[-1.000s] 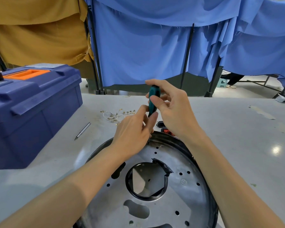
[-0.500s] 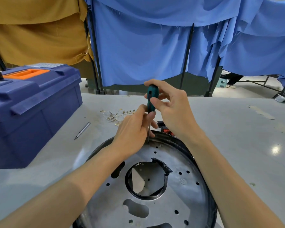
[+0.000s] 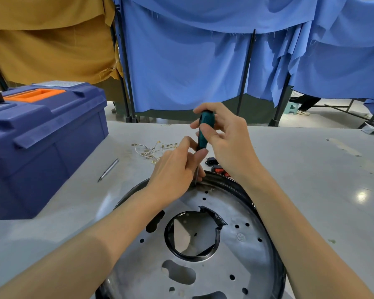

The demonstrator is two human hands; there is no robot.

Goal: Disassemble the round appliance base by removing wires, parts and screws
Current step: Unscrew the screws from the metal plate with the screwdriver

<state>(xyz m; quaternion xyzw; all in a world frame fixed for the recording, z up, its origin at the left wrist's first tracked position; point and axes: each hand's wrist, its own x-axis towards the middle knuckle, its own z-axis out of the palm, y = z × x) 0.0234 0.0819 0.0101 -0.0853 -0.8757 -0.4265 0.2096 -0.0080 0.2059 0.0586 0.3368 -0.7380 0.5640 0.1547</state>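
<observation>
One toolbox [image 3: 41, 143] at far left, one loose metal bit [image 3: 108, 170] beside it. One bundle of wires [image 3: 153, 149] lies on the table, so wires look done. Your left hand [image 3: 175, 171] pinches the shaft of the one screwdriver [image 3: 204, 134], tip at the far rim of the round base [image 3: 242, 251] before you. Your right hand [image 3: 229, 143] grips the handle. Two small parts [image 3: 217, 168] lie just beyond the rim. Screws left: cannot tell.
</observation>
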